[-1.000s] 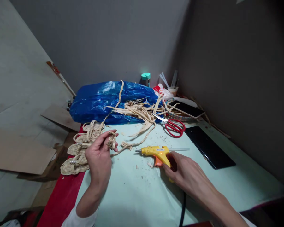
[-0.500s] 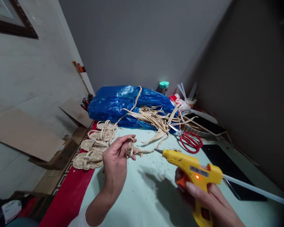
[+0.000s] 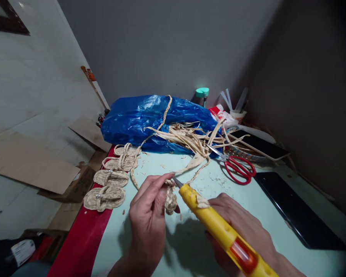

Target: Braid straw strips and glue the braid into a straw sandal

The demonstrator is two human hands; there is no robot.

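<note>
Going from the left, we see a sheet of cardboard near the wall, then a red cloth along the table's edge. Four small woven sandals lie in a row there, partly on the cloth and partly on the pale green table cover; we notice shiny bits on the straps of the nearest two. Behind them sits a blue plastic bag, with a thin braid draped over it and running down beside the sandals.

Near the middle, we find the left hand pinching a small piece of coiled braid between thumb and fingers, above the table cover. Dry strips spill from the bag beyond it. Just right of the coil, the yellow glue gun slants up and left, its nozzle right by the left fingertips; we cannot tell whether it touches the coil. The right hand is wrapped around the gun's far side.

Farther right, we see red-handled scissors and a flat black slab.
</note>
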